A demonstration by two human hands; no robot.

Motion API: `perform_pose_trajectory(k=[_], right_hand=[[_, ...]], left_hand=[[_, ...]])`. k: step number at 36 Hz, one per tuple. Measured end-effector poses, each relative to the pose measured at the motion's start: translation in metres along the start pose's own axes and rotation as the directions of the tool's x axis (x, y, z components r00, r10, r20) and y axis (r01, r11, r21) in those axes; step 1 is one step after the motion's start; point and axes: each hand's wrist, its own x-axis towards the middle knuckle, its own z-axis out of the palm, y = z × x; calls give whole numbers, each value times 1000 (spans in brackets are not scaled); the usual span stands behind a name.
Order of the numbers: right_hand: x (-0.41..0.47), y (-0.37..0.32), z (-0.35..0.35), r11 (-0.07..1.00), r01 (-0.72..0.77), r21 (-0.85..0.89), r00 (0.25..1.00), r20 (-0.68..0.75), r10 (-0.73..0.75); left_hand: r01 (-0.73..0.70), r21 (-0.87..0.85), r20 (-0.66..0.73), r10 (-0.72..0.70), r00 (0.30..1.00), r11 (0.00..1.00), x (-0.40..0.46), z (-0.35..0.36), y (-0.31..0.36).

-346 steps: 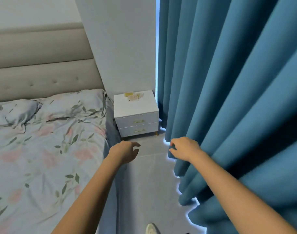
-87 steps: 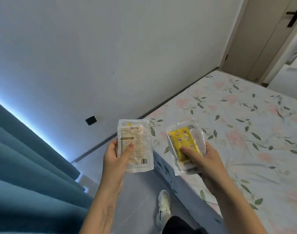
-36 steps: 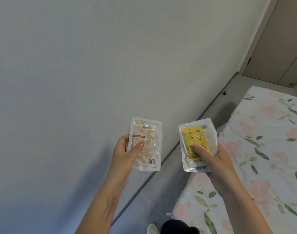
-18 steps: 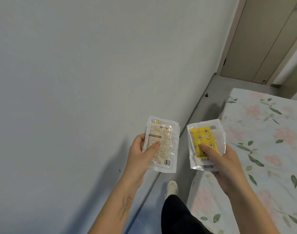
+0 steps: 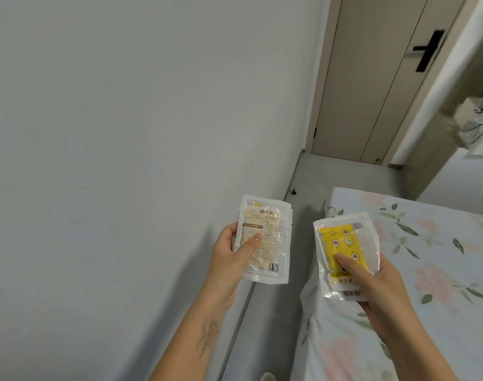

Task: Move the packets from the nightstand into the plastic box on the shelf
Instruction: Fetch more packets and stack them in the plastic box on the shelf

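white plastic packets (image 5: 263, 240) and (image 5: 344, 250), one pinched in each of my hands, mid-carry; next i must find the shelf box.

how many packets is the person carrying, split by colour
Pale beige printed packet: 1, held in the left hand, packet at
Yellow patterned packet: 1, held in the right hand, packet at
Total: 2 visible; each may be a small stack, and any packets behind cannot be counted.
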Motion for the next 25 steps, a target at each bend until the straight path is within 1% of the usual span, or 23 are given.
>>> perform_pose_trajectory(k=[6, 9, 18, 21, 25], right_hand=[[78, -36, -8, 999, 14, 36, 1000, -12, -14], [109, -47, -13, 998, 16, 59, 1000, -22, -15], [210, -73, -29, 995, 7, 96, 994, -110, 3], [260, -83, -31, 995, 2, 97, 991, -130, 11], [330, -101, -28, 995, 10, 100, 987, -161, 7]], left_hand=[[-4, -13, 18, 4, 1000, 1000, 78, 53, 20], [2, -5, 49, -1, 999, 1000, 110, 77, 25], [59, 58, 152, -67, 986, 997, 210, 146, 25], [81, 75, 174, -93, 980, 994, 259, 170, 24], [94, 59, 171, -103, 980, 994, 328, 199, 31]])
